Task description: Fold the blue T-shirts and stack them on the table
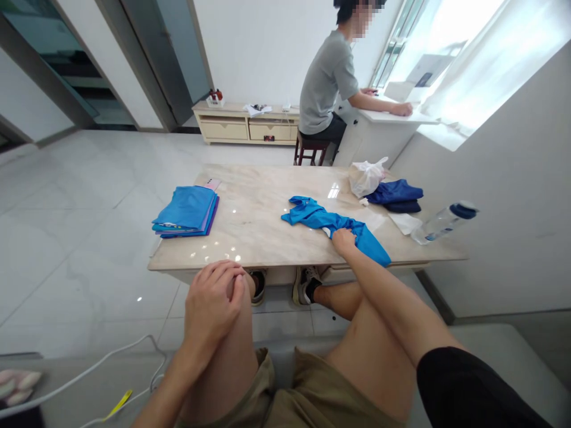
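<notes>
My left hand (pixel 218 291) rests over my left knee, its fingers laid flat and holding nothing. On the right half of the marble-topped table, my right hand (pixel 344 242) is closed on a bright blue garment (pixel 314 217). The garment lies bunched in a long, loose strip, one end reaching toward the table's front edge; its exact cut cannot be made out. A small white patch shows beside my fingers. At the table's left end sits a neat stack of folded blue and purple clothes (pixel 185 208), well apart from both hands.
Behind the right hand lie a white plastic bag (pixel 368 177), dark blue folded cloth (pixel 397 193) and a white paper (pixel 405 223). A clear water bottle (pixel 439 224) stands at the right end. Beyond the table (pixel 250 238), a person (pixel 328 83) sits on a stool.
</notes>
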